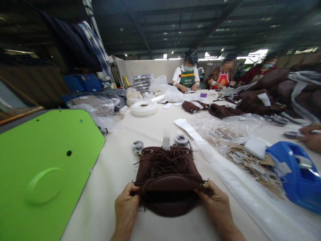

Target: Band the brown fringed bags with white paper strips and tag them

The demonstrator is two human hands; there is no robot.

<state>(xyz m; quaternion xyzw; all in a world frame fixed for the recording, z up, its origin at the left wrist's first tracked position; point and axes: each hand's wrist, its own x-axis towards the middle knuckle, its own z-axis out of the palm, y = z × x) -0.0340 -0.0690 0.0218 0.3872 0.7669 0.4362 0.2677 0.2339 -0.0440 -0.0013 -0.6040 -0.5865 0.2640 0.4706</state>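
Low in the middle of the tabletop [112,160], the left hand [126,207] and the right hand [217,204] each had a grip clamped on one side of a brown bag [170,179]. The bag lay between them, its dark mouth [169,196] gaping towards the person; whether that end was lifted, I could not tell. The hold seemed to call for a light, matched pull from both sides — enough to spread the mouth without stretching it — and for care that no strand got pinched under the fingers.

The body looked matte and suede-like, the curved panel [172,182] above the mouth smoother. Fringe [167,162] sprawled across in a thin, limp tangle, and the eyelets [187,152] at the far end shone gold.

Just beyond stood a round roll [181,140]. To the right ran a flat, glossy white strip [218,167], then corded tags [253,164] and a hard blue dispenser [292,172]; to the left, a smooth green panel [50,150].
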